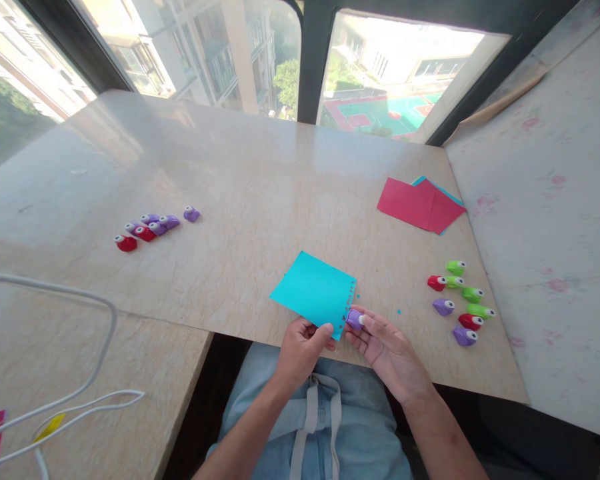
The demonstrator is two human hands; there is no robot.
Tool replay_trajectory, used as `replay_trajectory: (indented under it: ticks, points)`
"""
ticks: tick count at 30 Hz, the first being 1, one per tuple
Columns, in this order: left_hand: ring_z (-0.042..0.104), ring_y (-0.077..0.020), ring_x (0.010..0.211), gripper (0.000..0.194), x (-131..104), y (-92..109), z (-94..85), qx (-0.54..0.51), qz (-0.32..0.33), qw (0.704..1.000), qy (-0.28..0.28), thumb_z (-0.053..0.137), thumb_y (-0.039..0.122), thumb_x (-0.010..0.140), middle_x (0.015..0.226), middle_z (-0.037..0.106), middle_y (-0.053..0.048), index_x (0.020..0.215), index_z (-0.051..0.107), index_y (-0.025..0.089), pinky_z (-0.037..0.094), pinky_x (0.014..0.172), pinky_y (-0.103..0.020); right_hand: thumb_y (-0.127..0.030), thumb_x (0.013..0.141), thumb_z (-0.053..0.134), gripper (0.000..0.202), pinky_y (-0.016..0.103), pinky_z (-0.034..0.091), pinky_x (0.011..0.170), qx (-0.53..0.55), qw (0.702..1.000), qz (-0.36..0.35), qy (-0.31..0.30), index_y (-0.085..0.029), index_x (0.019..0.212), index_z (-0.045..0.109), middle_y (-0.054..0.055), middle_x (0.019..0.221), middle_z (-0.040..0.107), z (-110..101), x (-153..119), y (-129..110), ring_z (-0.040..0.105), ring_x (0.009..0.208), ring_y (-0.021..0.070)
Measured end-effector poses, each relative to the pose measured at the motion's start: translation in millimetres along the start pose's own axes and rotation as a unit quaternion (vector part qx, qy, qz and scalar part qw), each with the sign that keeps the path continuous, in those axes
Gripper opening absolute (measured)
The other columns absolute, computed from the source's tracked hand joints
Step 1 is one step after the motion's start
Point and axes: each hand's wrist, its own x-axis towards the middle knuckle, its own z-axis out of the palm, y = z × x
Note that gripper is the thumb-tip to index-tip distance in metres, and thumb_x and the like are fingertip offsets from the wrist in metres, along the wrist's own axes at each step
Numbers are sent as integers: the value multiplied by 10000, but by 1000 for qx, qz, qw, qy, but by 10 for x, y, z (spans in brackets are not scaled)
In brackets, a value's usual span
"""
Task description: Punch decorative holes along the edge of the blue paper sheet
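My left hand [307, 347] pinches the near corner of a blue sheet of paper [313, 287], thumb on top and fingers beneath. A row of small punched shapes runs along the sheet's right edge. In my right hand [387, 347] is a purple craft punch [354, 319] with a white button, gripped between thumb and fingers at that edge. The thumb rests on the button; whether it is pressed down I cannot tell. Tiny blue paper bits [399, 311] lie on the tabletop to the right of the sheet.
Several green, red and purple punches [472, 295] stand at the right near the wall. More purple and red punches [145, 233] sit at the left. Red and blue paper sheets [410, 203] lie at the back right. A white cable [111, 333] loops across the left side.
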Motion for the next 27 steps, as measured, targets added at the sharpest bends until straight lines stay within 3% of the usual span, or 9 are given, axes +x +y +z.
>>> replay_trajectory:
  ticks: [27]
  points:
    - [615, -157, 571, 330, 31, 13, -24, -23, -16, 1000, -2, 676, 439, 732, 629, 662, -74, 717, 645, 111, 501, 608, -255, -361, 670, 882, 405, 205, 542, 658, -15, 1000, 5, 17, -166, 1000, 752, 84, 971, 708, 81, -36, -44, 658, 834, 166]
